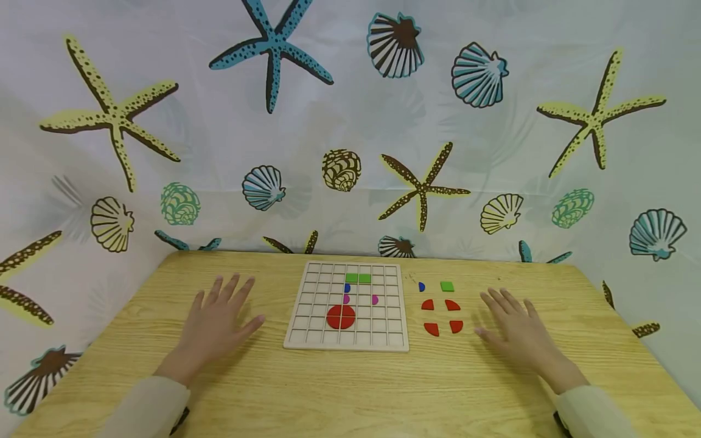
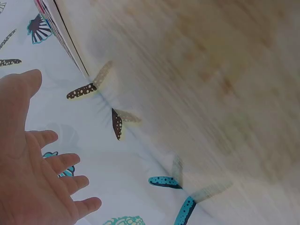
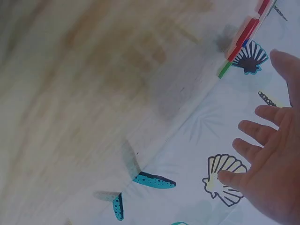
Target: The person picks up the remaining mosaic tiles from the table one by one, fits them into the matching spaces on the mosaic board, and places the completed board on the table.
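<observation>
Both hands are spread and hold nothing. The left hand [image 1: 216, 322] is left of a pale grid board [image 1: 312, 337], fingers pointing away from the body; in the left wrist view the same hand [image 2: 42, 173] shows its palm and separated fingers. On the board lie a red circle made of quarter pieces [image 1: 341, 317], two green squares [image 1: 358, 278], a blue half-round piece [image 1: 347, 288] and two magenta half-round pieces [image 1: 375, 300]. My right hand [image 1: 517, 331] is right of several loose red quarter pieces [image 1: 456, 326]; the right wrist view shows the hand [image 3: 269, 154] with fingers apart.
Beside the board's right edge, a loose blue half-round piece [image 1: 421, 286] and a loose green square [image 1: 447, 286] lie behind the red quarters. The wooden table [image 1: 328, 389] meets a white curtain [image 1: 306, 134] printed with starfish and shells at its back and sides.
</observation>
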The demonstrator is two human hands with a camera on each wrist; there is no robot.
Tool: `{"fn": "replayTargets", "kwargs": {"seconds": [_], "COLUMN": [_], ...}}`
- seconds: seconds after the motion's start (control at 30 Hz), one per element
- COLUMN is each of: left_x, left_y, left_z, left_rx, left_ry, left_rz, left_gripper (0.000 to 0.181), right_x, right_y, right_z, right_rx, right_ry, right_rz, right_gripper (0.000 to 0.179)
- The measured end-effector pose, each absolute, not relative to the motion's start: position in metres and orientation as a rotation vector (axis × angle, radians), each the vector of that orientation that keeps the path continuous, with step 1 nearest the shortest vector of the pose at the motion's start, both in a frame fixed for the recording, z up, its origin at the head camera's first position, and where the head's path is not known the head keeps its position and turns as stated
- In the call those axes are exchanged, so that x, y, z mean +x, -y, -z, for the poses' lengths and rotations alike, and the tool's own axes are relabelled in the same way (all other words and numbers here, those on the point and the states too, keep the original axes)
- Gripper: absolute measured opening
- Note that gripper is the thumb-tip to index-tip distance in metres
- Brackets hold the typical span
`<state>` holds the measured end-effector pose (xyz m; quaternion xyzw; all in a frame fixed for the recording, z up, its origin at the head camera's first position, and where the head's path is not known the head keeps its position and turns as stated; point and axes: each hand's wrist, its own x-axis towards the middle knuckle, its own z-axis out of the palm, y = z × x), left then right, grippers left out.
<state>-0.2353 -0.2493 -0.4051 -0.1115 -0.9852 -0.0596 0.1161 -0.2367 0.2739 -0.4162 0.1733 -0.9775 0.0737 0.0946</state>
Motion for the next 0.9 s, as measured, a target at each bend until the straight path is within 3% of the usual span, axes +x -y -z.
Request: {"fn": "replayTargets", "kwargs": {"seconds": [0.9], "left_x": [-0.248], "left_y": [0.214], "left_z": [0.413], "left_rx": [-0.494], "left_ry": [2.819], "left_rz": [0.105], "left_gripper": [0.065], "right_x": [-0.246], "right_y": [-0.248], "right_z": [0.424], "right_rx": [0.752], "right_ry": [2.767], "right_rz": [-0.125], "right_gripper": [0.045]}}
